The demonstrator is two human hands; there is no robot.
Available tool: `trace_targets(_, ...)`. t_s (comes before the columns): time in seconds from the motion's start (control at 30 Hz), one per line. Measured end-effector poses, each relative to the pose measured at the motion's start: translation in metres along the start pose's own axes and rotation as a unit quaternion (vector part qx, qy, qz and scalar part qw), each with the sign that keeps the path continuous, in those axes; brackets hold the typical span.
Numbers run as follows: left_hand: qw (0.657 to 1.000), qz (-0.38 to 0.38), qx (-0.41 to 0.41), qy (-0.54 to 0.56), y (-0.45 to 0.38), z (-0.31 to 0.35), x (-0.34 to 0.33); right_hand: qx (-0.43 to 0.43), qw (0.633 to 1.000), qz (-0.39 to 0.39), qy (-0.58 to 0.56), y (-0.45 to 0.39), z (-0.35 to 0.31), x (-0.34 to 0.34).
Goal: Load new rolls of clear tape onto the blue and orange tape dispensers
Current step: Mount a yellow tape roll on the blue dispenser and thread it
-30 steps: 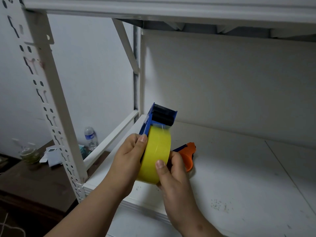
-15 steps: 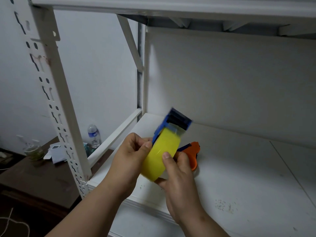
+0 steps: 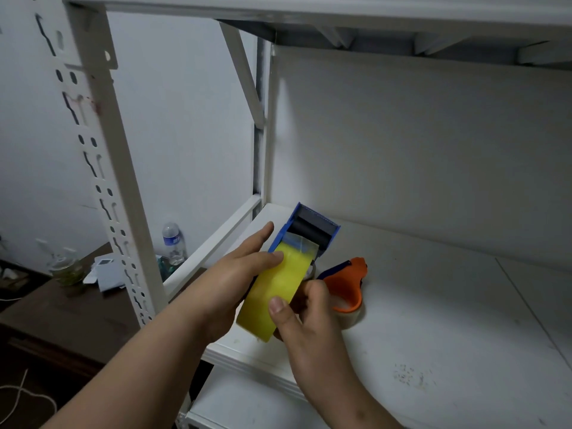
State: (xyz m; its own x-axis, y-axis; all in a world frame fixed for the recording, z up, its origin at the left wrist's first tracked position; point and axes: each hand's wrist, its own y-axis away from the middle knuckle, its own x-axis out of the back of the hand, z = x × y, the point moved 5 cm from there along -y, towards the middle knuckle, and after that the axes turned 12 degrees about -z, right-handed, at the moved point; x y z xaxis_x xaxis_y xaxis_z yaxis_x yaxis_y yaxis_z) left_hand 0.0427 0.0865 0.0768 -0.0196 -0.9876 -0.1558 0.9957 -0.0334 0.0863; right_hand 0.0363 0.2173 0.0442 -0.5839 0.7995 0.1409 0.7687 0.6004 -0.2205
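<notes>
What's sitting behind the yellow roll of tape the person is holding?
Behind the yellow tape roll lies the orange dispenser on the white shelf, with a clear roll under it. The right hand covers its near end.

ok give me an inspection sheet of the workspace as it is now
surface: white metal shelf board, some dark specks near the front
job's things: yellow-looking tape roll seated in blue tape dispenser; orange tape dispenser lies on the shelf, holding a clear roll
clutter: plastic water bottle, glass jar, papers on dark side table
hands: left hand flat against the roll; right hand has a grip on it
cables: white cord on the floor
surroundings: white wall, perforated upright
</notes>
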Motion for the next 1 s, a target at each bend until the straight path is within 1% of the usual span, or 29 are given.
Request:
trace_targets(0.07, 1.000, 0.001, 0.011, -0.024, -0.001, -0.003, 0.001, -0.017, 1.000, -0.006, 0.012, -0.001, 0.005, 0.001)
trace_targets(0.17, 0.999, -0.020, 0.018, -0.039, -0.003, -0.012, -0.005, -0.035, 0.999, -0.011, 0.035, -0.003, 0.012, 0.006)
trace_targets(0.3, 1.000, 0.000, 0.005, -0.004, -0.003, -0.027, -0.006, -0.068, 0.995, -0.045, 0.050, -0.008, 0.019, 0.013)
trace_targets(0.4, 1.000, 0.013, 0.004, 0.022, -0.004, -0.044, -0.004, -0.093, 0.988, -0.067, 0.104, -0.007, 0.020, 0.025)
trace_targets(0.43, 0.999, 0.017, 0.006, 0.027, -0.003, -0.050, -0.003, -0.090, 0.987, -0.057, 0.123, -0.007, 0.018, 0.030)
trace_targets(0.47, 0.999, 0.022, 0.009, 0.031, -0.003, -0.056, -0.003, -0.083, 0.986, -0.030, 0.144, -0.007, 0.017, 0.038)
trace_targets(0.57, 0.998, 0.041, 0.018, 0.033, -0.003, -0.070, -0.003, -0.041, 0.974, 0.104, 0.199, -0.013, 0.013, 0.058)
trace_targets(0.6, 0.998, 0.046, 0.019, 0.034, -0.002, -0.073, -0.002, -0.029, 0.968, 0.124, 0.216, -0.017, 0.013, 0.059)
trace_targets(0.63, 0.998, 0.051, 0.020, 0.034, -0.002, -0.075, -0.002, -0.019, 0.964, 0.128, 0.230, -0.021, 0.013, 0.059)
trace_targets(0.77, 0.997, 0.072, 0.016, 0.024, -0.002, -0.076, 0.001, 0.007, 0.956, 0.095, 0.278, -0.036, 0.017, 0.045)
trace_targets(0.9, 0.995, 0.093, 0.008, 0.042, 0.000, -0.075, 0.004, 0.028, 0.944, 0.095, 0.314, -0.045, 0.016, 0.037)
trace_targets(1.0, 0.994, 0.096, 0.007, 0.049, 0.000, -0.075, 0.008, 0.033, 0.937, 0.075, 0.340, -0.048, 0.014, 0.032)
